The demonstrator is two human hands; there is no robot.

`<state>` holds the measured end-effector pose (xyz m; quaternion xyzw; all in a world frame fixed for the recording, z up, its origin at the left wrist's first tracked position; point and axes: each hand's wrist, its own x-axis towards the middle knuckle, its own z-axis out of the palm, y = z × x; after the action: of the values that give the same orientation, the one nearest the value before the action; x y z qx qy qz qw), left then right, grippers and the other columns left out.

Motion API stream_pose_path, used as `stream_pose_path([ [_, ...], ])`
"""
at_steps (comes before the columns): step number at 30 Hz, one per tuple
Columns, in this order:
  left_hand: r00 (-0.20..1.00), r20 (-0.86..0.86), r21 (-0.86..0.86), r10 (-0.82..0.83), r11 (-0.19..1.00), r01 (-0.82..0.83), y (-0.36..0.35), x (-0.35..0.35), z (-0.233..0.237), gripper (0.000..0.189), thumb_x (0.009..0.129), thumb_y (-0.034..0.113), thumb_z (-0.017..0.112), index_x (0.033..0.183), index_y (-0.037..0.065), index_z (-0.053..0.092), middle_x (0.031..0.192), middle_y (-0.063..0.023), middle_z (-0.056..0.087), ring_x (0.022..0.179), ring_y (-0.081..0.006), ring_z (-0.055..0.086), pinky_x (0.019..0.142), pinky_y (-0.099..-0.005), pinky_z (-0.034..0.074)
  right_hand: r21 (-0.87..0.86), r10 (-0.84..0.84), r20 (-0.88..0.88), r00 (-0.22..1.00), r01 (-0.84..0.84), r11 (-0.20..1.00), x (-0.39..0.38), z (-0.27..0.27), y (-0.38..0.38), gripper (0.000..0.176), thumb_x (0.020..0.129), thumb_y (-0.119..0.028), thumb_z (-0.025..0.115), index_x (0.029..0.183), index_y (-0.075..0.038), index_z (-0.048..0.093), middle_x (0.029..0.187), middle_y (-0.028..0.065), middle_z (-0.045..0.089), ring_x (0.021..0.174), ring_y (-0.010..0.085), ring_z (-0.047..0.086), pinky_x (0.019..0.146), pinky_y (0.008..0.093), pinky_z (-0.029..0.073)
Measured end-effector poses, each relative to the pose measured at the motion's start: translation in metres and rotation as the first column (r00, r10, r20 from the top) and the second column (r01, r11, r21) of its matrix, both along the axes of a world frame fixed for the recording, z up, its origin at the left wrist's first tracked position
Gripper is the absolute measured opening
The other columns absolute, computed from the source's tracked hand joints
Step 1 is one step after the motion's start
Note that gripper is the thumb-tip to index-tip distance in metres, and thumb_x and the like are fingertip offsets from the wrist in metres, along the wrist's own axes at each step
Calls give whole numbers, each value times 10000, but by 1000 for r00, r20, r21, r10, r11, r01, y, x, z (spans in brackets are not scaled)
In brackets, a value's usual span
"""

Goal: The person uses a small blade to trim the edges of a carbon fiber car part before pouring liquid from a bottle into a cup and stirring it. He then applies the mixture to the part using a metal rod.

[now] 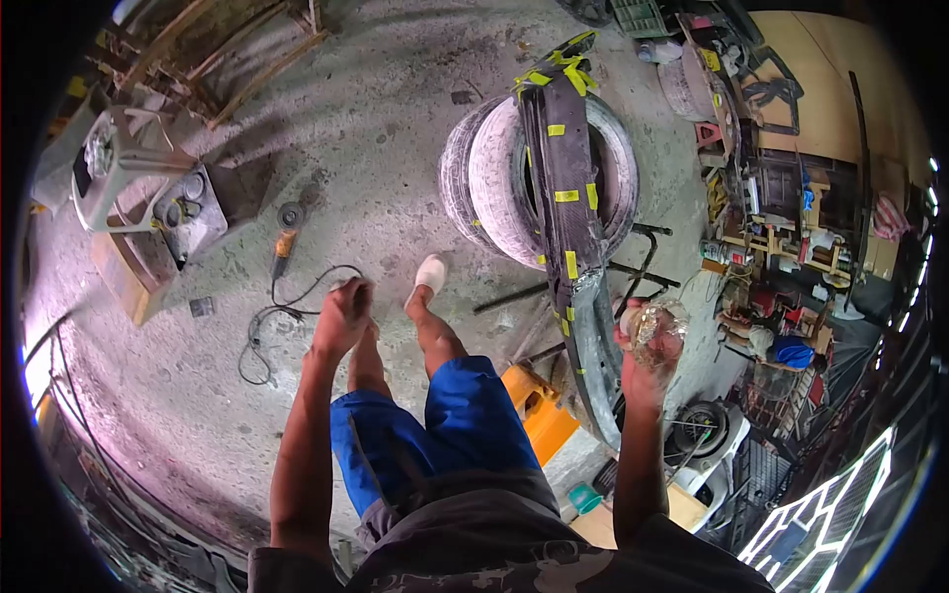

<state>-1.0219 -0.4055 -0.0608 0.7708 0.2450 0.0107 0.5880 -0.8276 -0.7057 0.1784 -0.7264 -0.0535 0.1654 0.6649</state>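
Well, a bottle held beside the taped panel

Concrete floor (395, 128) spreads beyond both hands. Ahead of the right hand (647, 356), a dusty tyre (494, 178) carries a dark panel (563, 168) dotted with yellow tape strips (565, 196). An angle grinder (287, 242) lies just beyond the left hand (344, 314), which is curled closed with nothing visible in it. The right hand grips a clear bottle (660, 321) just beside the panel's lower end. The grinder's loose cable (262, 326) could catch a foot, and the bottle might knock the panel. No writing is readable.
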Motion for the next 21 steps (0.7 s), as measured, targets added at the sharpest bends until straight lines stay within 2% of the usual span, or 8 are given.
stream_pose_path([
  [3,999,-41,-99,-22,995,18,-26,48,24,220,844,52,574,1060,32,537,601,-152,550,506,-247,536,524,-341,437,76,-19,-42,999,22,997,13,-10,2,548,640,-90,781,1139,-63,554,1110,162,588,931,228,604,637,277,547],
  [5,997,73,-175,33,984,-20,-48,77,23,276,827,37,586,1098,69,550,552,-104,463,480,-216,450,513,-328,400,89,-20,-50,999,24,996,27,-22,-2,541,643,-88,777,1135,-64,554,1103,171,587,909,228,604,630,268,542],
  [7,997,74,-166,-26,985,38,-66,107,26,336,838,55,574,1168,94,525,536,-125,476,458,-259,456,506,-355,403,-11,104,87,991,-103,995,42,-37,-12,510,670,-95,758,1131,-54,546,1105,183,576,931,244,602,639,276,545],
  [8,998,59,-171,-15,985,25,-77,122,22,336,838,55,574,1168,94,525,536,-125,476,458,-259,456,506,-355,403,51,13,-27,1000,-11,999,48,-40,-19,524,658,-82,767,1129,-46,539,1112,185,567,972,255,590,670,303,543],
  [11,995,68,-81,-76,993,81,-110,163,5,474,850,78,560,1304,136,436,525,-145,485,450,-289,481,492,-388,408,27,51,-50,997,-50,998,70,-55,-43,590,623,-93,804,1142,-46,527,1121,175,563,1015,265,573,749,336,526],
  [13,990,43,94,-133,987,128,-134,185,-7,645,858,87,545,1427,186,258,520,-160,495,446,-310,503,481,-426,410,-73,121,47,992,-118,990,83,-61,-48,624,595,-136,837,1129,-54,525,1105,161,567,1026,270,566,818,357,497],
  [15,991,41,72,-128,990,125,-144,203,-11,694,858,80,539,1446,195,189,520,-160,496,452,-313,510,482,-433,412,-137,294,105,950,-279,950,99,-71,-56,435,737,-227,722,1125,-134,547,1145,68,542,870,224,518,668,325,416],
  [21,994,67,8,-92,996,92,-162,232,-18,775,844,55,515,1470,193,79,532,-163,505,478,-320,535,499,-442,419,-273,432,153,889,-382,883,120,-82,-59,447,707,-203,743,1102,-152,540,1097,39,546,817,158,453,625,307,372],
])
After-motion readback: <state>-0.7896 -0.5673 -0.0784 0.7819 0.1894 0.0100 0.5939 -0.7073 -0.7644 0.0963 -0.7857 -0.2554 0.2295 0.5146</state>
